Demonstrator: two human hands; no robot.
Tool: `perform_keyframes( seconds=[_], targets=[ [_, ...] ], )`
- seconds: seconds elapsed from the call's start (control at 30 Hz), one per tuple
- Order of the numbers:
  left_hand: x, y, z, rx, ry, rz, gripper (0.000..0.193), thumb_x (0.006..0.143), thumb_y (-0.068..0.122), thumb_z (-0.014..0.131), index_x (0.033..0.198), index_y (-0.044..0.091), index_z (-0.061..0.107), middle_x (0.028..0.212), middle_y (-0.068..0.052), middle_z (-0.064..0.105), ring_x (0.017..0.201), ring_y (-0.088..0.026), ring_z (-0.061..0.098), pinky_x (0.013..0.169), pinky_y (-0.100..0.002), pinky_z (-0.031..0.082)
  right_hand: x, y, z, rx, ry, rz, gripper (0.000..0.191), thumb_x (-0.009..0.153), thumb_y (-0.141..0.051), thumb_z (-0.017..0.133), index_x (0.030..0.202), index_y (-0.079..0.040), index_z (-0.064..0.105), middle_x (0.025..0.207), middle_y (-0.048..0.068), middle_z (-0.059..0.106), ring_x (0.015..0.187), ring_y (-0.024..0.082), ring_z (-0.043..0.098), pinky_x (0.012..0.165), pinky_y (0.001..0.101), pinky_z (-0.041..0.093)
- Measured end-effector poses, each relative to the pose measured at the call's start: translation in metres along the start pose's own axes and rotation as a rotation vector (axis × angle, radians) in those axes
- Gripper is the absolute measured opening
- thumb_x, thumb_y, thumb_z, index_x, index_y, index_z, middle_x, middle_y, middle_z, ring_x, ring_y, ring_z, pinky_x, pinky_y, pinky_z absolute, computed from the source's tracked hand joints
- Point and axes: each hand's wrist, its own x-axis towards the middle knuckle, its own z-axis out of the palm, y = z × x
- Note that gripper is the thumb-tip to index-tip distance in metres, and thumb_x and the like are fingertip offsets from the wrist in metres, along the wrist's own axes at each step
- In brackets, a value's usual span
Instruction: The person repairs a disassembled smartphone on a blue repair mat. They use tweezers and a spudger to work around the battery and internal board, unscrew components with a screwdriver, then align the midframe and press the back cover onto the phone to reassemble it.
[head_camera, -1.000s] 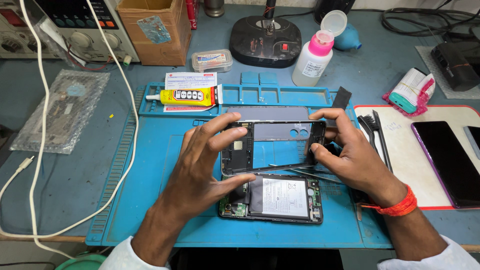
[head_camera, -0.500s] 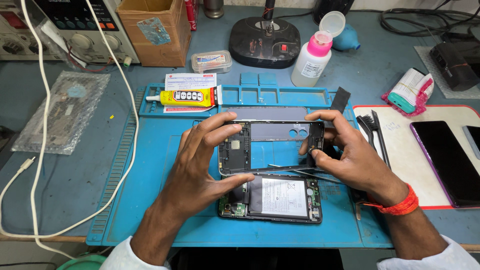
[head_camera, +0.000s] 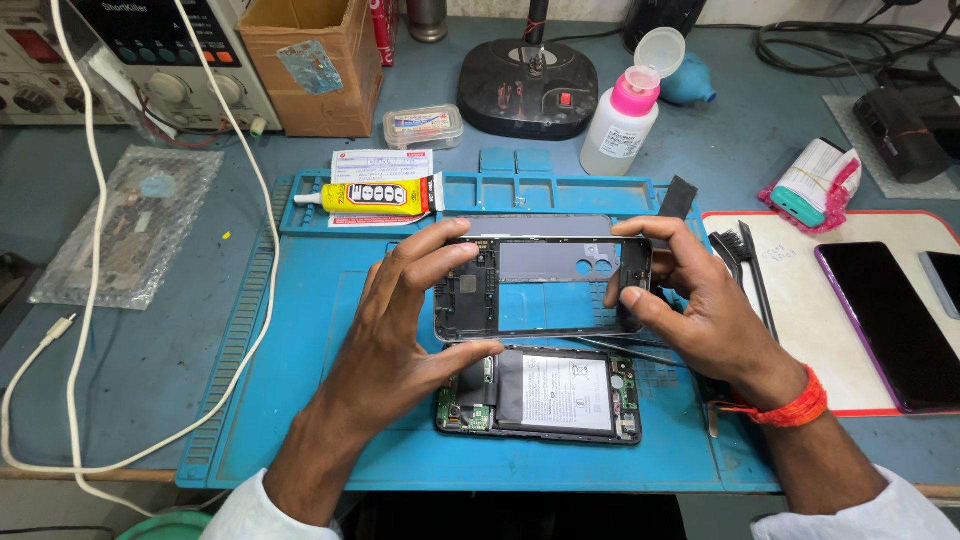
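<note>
Holding the black phone frame by its two ends, your left hand and right hand each grip it just above the blue mat. The frame is already off the opened phone, which lies below with battery exposed. Tweezers and the glue tube lie untouched, so reassembly seems not yet begun.

we see a black phone frame, open through its middle, held level above the blue mat's centre; just nearer the mat's front edge lies an opened phone, battery and boards exposed
</note>
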Motion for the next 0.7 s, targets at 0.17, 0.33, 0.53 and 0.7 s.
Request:
perform_keyframes(
  seconds=[0.17, 0.33, 0.53, 0.7],
  targets=[
    [0.0, -0.002, 0.002, -0.03, -0.008, -0.013, 0.088, 0.07, 0.023, 0.093, 0.143, 0.015, 0.045, 0.155, -0.011, 0.046, 0.146, -0.034, 0.047, 0.119, -0.047, 0.036, 0.001, 0.006, 0.001, 0.068, 0.027, 0.022, 0.041, 0.102, -0.019, 0.058, 0.14, -0.006, 0.051, 0.091, 0.005, 0.072, 0.081, 0.008, 0.062, 0.072, 0.0245, 0.051],
    [0.001, -0.006, 0.003, -0.077, 0.007, -0.024, 0.088, 0.072, 0.018, 0.093, 0.144, 0.014, 0.043, 0.154, -0.012, 0.045, 0.146, -0.035, 0.046, 0.119, -0.046, 0.038, 0.004, 0.007, 0.002, 0.092, 0.072, 0.145, 0.047, 0.103, -0.023, 0.057, 0.147, -0.009, 0.05, 0.075, 0.003, 0.058, 0.058, 0.008, 0.056, 0.051, 0.0243, 0.044],
    [0.007, -0.015, -0.002, -0.009, 0.147, -0.037, 0.088, 0.073, 0.013, 0.093, 0.145, 0.013, 0.043, 0.151, -0.013, 0.046, 0.146, -0.035, 0.046, 0.122, -0.045, 0.042, 0.014, -0.001, 0.0, -0.226, 0.11, -0.054, 0.06, 0.09, -0.022, 0.071, 0.143, -0.008, 0.047, 0.085, 0.003, 0.075, 0.072, 0.011, 0.071, 0.062, 0.0258, 0.054],
    [0.009, -0.02, 0.0, -0.023, 0.258, -0.03, 0.089, 0.073, 0.012, 0.094, 0.146, 0.012, 0.042, 0.147, -0.013, 0.047, 0.144, -0.032, 0.047, 0.123, -0.044, 0.04, 0.003, -0.01, -0.013, -0.539, 0.006, -0.072, 0.03, 0.082, -0.022, 0.078, 0.108, -0.009, 0.074, 0.091, 0.007, 0.077, 0.082, 0.021, 0.073, 0.069, 0.0373, 0.056]
  ],
)
